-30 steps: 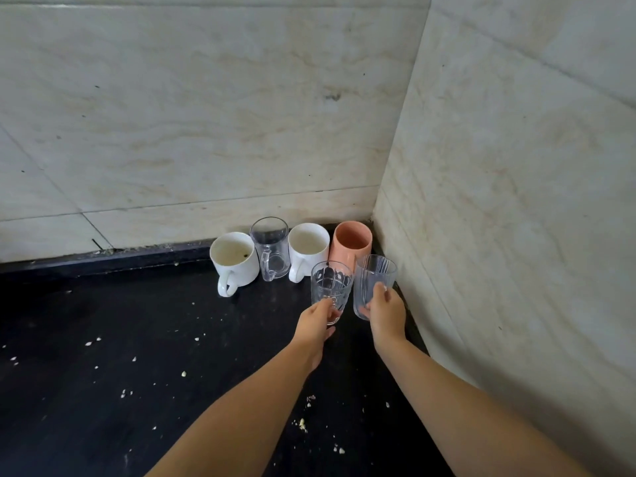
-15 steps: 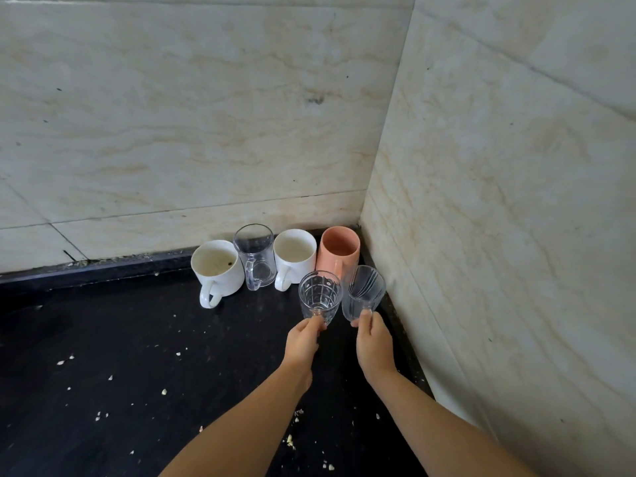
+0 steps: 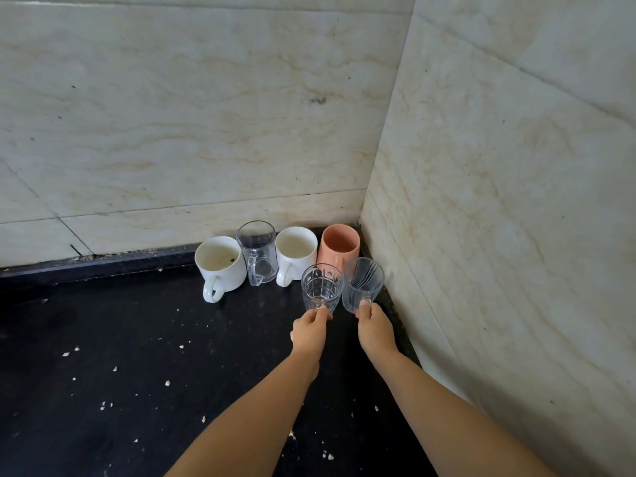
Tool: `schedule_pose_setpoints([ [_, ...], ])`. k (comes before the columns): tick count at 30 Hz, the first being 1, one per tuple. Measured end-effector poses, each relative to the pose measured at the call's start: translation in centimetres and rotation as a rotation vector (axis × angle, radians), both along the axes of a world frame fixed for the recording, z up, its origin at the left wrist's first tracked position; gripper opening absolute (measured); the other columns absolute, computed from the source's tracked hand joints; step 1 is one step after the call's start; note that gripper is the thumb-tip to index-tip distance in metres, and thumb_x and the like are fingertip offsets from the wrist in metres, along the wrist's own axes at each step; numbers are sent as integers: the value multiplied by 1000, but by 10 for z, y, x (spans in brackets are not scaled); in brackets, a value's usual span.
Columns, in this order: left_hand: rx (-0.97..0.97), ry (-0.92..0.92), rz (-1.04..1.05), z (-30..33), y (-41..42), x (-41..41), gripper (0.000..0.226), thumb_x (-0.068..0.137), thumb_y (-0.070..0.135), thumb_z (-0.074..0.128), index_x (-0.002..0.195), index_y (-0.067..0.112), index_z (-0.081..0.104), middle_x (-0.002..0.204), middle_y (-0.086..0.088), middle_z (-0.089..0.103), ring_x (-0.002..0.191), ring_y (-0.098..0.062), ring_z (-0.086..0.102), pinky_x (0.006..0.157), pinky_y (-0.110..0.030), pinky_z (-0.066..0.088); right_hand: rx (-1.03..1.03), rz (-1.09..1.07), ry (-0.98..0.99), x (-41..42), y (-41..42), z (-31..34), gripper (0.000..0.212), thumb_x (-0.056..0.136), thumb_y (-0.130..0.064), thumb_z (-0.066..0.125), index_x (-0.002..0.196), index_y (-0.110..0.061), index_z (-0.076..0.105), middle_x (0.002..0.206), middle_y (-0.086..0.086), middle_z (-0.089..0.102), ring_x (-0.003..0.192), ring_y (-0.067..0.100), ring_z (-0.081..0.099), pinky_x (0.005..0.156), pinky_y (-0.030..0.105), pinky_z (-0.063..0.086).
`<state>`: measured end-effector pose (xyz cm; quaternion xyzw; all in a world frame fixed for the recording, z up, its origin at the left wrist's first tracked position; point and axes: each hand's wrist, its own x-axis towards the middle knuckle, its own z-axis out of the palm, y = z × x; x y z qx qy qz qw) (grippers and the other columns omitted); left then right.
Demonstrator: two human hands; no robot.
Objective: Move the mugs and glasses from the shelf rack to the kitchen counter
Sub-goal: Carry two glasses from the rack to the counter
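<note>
Pale marble walls met in a corner, and the black surface ran right into it, speckled with crumbs. Along the back wall stood a row of four: white mug on the left, glass mug touching it, second white mug next, and the pink mug tucked into the corner. All upright, handles toward the camera. In front of the pink one, two glasses sat side by side, tilted away from the camera: the checked glass and the ribbed glass nearest the right wall. The left hand had its fingers pinching the checked glass at the base; the right hand pinched the base of the ribbed one. Whether either base touched the surface, I couldn't tell.
</note>
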<state>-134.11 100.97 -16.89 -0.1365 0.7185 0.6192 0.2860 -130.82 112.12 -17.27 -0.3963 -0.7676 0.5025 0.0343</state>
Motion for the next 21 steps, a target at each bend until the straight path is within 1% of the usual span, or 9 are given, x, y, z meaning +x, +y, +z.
schedule_pose_setpoints([
  [2, -10, 3, -11, 3, -4, -1, 32, 93, 36, 49, 102, 11, 65, 104, -15, 61, 100, -21, 53, 88, -34, 42, 6, 3, -35, 1, 3, 5, 31, 101, -33, 34, 103, -9, 54, 92, 3, 56, 77, 14, 49, 74, 29, 36],
  [3, -23, 4, -13, 6, -6, -2, 36, 92, 38, 49, 107, 9, 63, 107, -18, 61, 102, -22, 54, 88, -34, 42, 12, 4, -38, 1, 5, 9, 29, 100, -34, 37, 103, -9, 53, 96, 6, 57, 79, 15, 50, 74, 29, 36],
  [6, -78, 16, -7, 20, -16, -5, 40, 92, 39, 50, 117, 8, 57, 114, -13, 62, 113, -25, 53, 92, -35, 42, 69, -3, 13, 4, 6, 26, 30, 97, -30, 46, 114, -7, 53, 115, 10, 59, 96, 20, 55, 78, 28, 39],
  [8, -148, 57, 7, 34, -24, -9, 37, 92, 38, 51, 119, 12, 55, 114, -6, 59, 113, -25, 53, 97, -39, 46, 162, -12, 36, 5, 4, 42, 35, 97, -28, 48, 123, -6, 52, 123, 12, 57, 107, 23, 56, 84, 30, 44],
  [11, -256, 180, 11, 63, -38, -13, 38, 91, 37, 52, 120, 12, 54, 120, -10, 59, 113, -28, 54, 101, -43, 45, 328, 17, 59, 6, -4, 70, 42, 96, -28, 51, 132, -7, 47, 133, 13, 52, 122, 28, 50, 99, 39, 44],
  [13, -304, 279, -10, 80, -46, -14, 40, 92, 35, 52, 124, 12, 53, 124, -13, 58, 115, -30, 53, 103, -44, 43, 444, 68, 86, 7, -13, 89, 41, 95, -29, 52, 131, -10, 46, 134, 11, 51, 123, 28, 48, 98, 41, 44],
  [16, -370, 434, -73, 102, -61, -8, 42, 92, 33, 53, 129, 13, 50, 129, -13, 57, 120, -31, 51, 103, -46, 43, 704, 263, 135, 13, -30, 114, 37, 94, -30, 50, 126, -12, 47, 131, 8, 52, 119, 27, 49, 95, 38, 43],
  [19, -424, 549, -124, 116, -74, 2, 41, 91, 32, 55, 128, 15, 50, 130, -11, 53, 121, -29, 50, 101, -49, 44, 1003, 559, 117, 21, -44, 128, 43, 96, -32, 43, 135, -13, 43, 142, 6, 45, 130, 26, 41, 107, 42, 36],
  [21, -453, 600, -126, 125, -88, 13, 38, 90, 33, 55, 123, 14, 54, 126, -11, 56, 116, -28, 53, 98, -48, 47, 1128, 696, 132, 30, -59, 134, 42, 96, -32, 43, 135, -16, 43, 143, 3, 44, 133, 25, 37, 110, 43, 30],
])
